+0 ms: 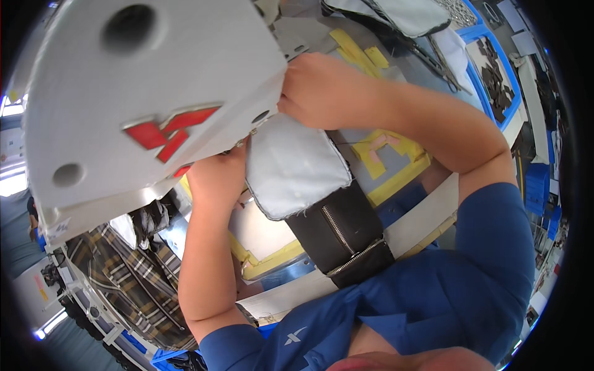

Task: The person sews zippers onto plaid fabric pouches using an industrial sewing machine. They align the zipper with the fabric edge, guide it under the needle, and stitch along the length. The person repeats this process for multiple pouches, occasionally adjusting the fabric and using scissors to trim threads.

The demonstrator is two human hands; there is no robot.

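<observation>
While a tray holds scraps, I can't judge left grip or right grip.

Red angular emblem on white machine housing, pale crossed-stroke logo on blue shirt

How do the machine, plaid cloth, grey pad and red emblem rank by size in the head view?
1. Machine: largest by far, though its nearness may swell it.
2. Plaid cloth and grey pad: too alike to rank, and the cloth is partly hidden.
3. Red emblem: smallest.
</observation>
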